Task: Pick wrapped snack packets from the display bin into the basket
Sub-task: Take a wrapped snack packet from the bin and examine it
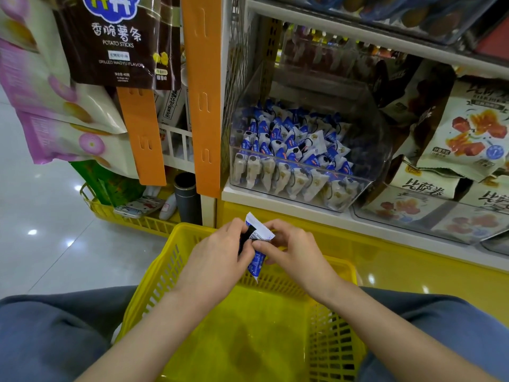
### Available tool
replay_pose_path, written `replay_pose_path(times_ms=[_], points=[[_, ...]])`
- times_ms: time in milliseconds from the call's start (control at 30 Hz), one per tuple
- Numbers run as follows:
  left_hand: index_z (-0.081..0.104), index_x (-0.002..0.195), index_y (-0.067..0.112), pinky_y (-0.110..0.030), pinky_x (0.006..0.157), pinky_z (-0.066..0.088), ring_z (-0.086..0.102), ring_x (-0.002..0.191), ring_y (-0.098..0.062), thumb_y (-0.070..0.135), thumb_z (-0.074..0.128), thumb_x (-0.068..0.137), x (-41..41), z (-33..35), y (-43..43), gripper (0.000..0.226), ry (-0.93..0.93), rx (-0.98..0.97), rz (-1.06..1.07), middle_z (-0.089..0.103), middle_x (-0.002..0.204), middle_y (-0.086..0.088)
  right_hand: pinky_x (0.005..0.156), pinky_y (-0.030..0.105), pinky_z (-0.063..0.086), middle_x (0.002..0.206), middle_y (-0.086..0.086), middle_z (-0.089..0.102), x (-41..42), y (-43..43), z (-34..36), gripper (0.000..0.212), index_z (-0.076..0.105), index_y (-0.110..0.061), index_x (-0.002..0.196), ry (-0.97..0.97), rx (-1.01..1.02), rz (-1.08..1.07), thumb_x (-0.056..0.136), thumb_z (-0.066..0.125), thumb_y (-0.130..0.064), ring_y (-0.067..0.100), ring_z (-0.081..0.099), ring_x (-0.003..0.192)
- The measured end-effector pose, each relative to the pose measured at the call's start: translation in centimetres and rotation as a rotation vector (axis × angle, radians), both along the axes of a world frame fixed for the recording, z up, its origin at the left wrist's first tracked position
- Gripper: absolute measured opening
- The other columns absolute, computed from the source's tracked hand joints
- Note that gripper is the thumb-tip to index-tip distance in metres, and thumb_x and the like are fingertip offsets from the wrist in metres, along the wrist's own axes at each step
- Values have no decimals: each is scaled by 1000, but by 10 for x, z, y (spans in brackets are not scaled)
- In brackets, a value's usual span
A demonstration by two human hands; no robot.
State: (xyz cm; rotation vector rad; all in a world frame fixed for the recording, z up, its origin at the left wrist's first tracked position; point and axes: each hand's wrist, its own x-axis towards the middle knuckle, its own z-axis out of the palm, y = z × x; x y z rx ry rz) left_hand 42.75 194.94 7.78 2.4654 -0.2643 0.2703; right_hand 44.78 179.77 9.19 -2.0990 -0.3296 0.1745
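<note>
Loose slate-blue trousers [41, 334] cover both thighs, and both forearms [154, 326] are bare to the frame's lower edge.

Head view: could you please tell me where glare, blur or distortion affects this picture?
In the head view, the left hand, right hand and packet are sharp; lamps glare as white spots on the floor and yellow shelf base; top-right goods are blurred; the wide lens bends the shelf edges; soft shadows lie in the basket.
</note>
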Motion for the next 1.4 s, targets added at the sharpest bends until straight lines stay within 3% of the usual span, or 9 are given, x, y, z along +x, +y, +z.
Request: replay_pose_path(times_ms=[200, 300, 467, 633, 833, 967, 1133, 1267, 1400], points=[[52, 88, 20, -38, 67, 52, 59, 75, -11, 25, 59, 86, 7, -4, 1, 8, 102, -276, 35, 60, 83, 7, 71, 30, 56, 85, -8, 71, -1, 2, -2, 15, 61, -28, 96, -45, -1, -33, 84, 67, -23, 3, 66, 79], [50, 81, 19, -31, 68, 51, 57, 75, -12, 16, 61, 84, 9, -2, 2, 12, 78, -339, 29, 56, 82, 7, 63, 23, 57, 84, -10, 70, 0, 5, 0, 14, 58, -29, 92, 53, 120, -40, 85, 65, -19, 2, 66, 76], [48, 90, 22, -26, 71, 44, 50, 83, -9, 12, 58, 88, 5, 6, 5, 15, -54, -89, -192, 44, 96, 9, 74, 30, 58, 101, 4, 67, 3, 6, 11, 33, 58, -13, 107, 414, 344, -68, 90, 49, -40, 12, 67, 90], [59, 88, 19, -28, 62, 44, 45, 86, -14, 12, 74, 75, -1, 12, 1, 21, -224, 250, -265, 54, 96, -1, 76, 31, 52, 91, 9, 67, 4, 1, 14, 36, 63, -12, 97, 564, 141, -68, 94, 44, -42, 16, 65, 79], [57, 93, 20, -20, 57, 35, 49, 75, -12, 20, 60, 87, 0, 10, -1, 6, -154, 41, -95, 47, 86, 5, 82, 35, 53, 101, 7, 64, 6, 6, 13, 25, 48, -14, 120, 484, 366, -209, 96, 46, -18, 18, 65, 87], [49, 92, 26, -21, 65, 41, 49, 80, -3, 38, 46, 89, 3, 1, -4, 13, -3, -232, 6, 47, 92, 12, 61, 10, 47, 116, 4, 54, 2, 11, 9, 37, 34, -11, 128, 341, 369, -179, 94, 48, -6, -1, 59, 76], [48, 81, 26, -9, 63, 45, 51, 84, 4, 10, 61, 87, 8, -2, -6, 22, 36, -480, 40, 45, 90, 9, 56, 7, 43, 112, 0, 48, 0, 14, 3, 40, 33, -15, 120, 290, 432, -142, 89, 48, 7, -10, 58, 70], [41, 87, 28, -10, 68, 47, 52, 87, -3, -5, 60, 79, 9, -1, -6, 39, 33, -463, 74, 42, 94, 10, 67, 14, 50, 111, 0, 51, -2, 17, 0, 40, 39, -10, 117, 291, 413, -77, 85, 51, 12, 0, 59, 83], [43, 122, 17, -14, 88, 41, 45, 106, -1, -1, 53, 84, 4, -5, -5, 44, -27, -290, -5, 40, 125, 7, 81, 29, 55, 106, -5, 56, -3, 19, -1, 29, 44, -7, 119, 311, 394, -52, 91, 54, -9, -5, 60, 82]])
